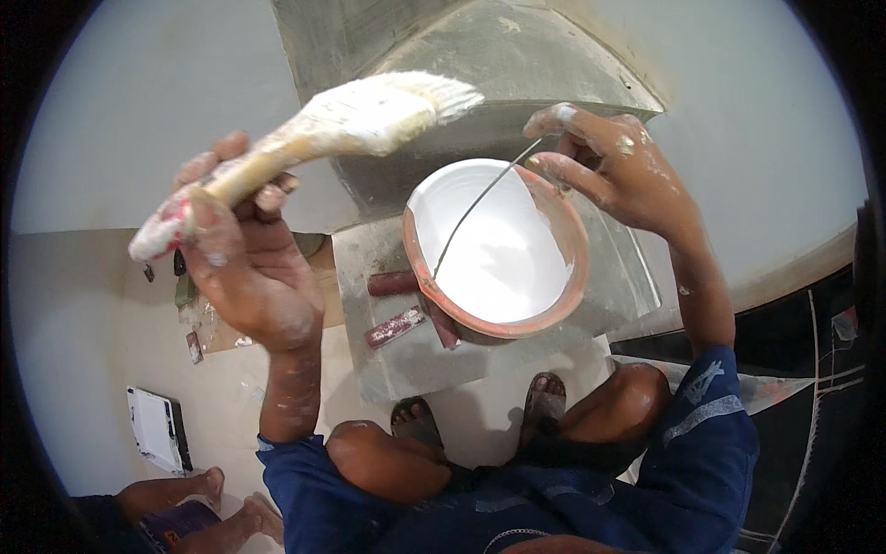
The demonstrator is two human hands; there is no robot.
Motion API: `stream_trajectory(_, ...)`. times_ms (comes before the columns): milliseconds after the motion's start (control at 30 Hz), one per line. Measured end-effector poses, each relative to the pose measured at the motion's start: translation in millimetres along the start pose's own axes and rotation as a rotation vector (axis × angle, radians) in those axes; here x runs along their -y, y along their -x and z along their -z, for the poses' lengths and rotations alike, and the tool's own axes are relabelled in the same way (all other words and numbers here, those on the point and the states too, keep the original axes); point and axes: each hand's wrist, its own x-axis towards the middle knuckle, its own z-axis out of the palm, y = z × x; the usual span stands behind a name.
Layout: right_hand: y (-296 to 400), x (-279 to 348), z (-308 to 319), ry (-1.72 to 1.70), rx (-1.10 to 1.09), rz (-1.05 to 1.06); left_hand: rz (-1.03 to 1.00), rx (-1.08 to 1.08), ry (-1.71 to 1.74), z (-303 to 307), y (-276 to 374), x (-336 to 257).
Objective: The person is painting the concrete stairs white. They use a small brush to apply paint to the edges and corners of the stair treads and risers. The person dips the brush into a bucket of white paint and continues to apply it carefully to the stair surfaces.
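My left hand grips the handle of a wide paintbrush, its bristle head thick with white paint and pointing up and to the right. Below it, an orange-red plastic tub holds smooth white paint. A thin wire, apparently the tub's handle, rises from the left rim across the paint towards my right hand. That hand hovers above the tub's upper right rim, thumb and index finger apart, with white smears on the skin. Where the wire ends near those fingers is hidden.
The tub stands on a grey slab. Dark red sandpaper pieces lie beside it. A white tray sits on the floor at left. Another person's legs are at lower left. Black panels line the right, below a pale wall.
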Motion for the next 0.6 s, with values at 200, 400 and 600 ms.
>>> stream_trajectory(200,24,36,20,-0.737,0.327,-0.193,-0.239,0.208,-0.113,-12,17,13)
stream_trajectory(400,40,60,8,-1.238,0.217,-0.332,-0.457,0.666,-0.143,-43,29,12)
stream_trajectory(600,71,59,10,-1.421,0.196,-0.452,-0.516,0.710,-0.189,-89,63,10)
